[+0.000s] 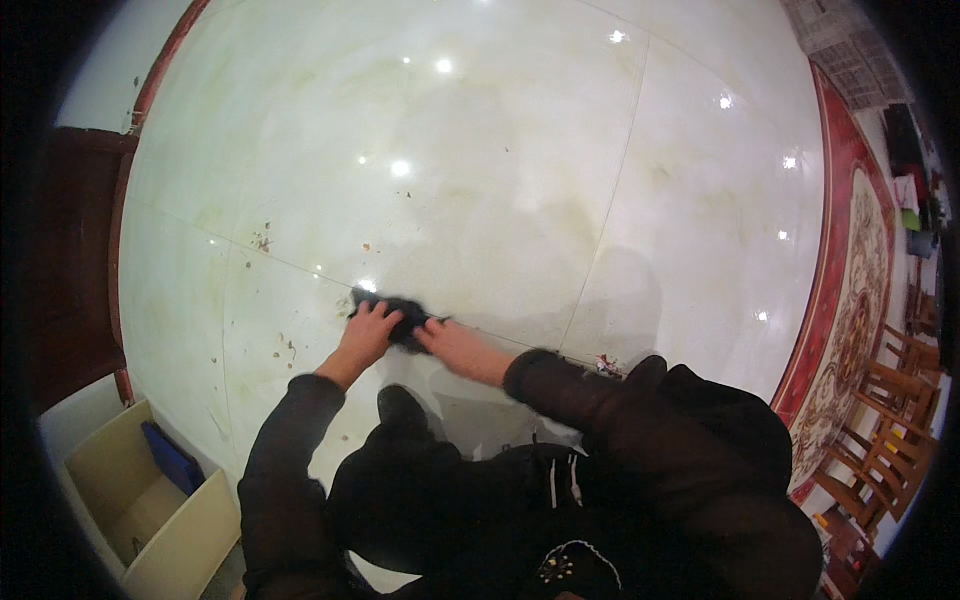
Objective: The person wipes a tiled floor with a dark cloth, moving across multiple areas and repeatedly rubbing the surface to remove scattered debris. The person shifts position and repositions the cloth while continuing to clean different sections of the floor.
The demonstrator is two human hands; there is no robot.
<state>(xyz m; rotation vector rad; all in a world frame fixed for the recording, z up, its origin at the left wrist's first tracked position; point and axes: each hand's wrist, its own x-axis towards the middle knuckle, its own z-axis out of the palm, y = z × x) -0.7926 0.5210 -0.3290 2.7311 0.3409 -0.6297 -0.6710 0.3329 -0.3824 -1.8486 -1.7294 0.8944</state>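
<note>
A black, fuzzy-looking bundle lies on the pale, glossy tiled floor, between my two hands. Motion blur hides its details, so I cannot tell whether it is a small furry animal or a cloth. The fingers of my left hand curl over its left part. My right hand reaches in from the right with its blurred fingertips gripping the bundle's right end. Brown crumbs lie on the floor beyond my left hand, and more bits lie left of it.
A crumpled scrap lies by my right sleeve. An open cream-coloured bin containing a blue flat object stands at lower left, below a dark wooden door. Along the right are a red patterned floor border and wooden chairs.
</note>
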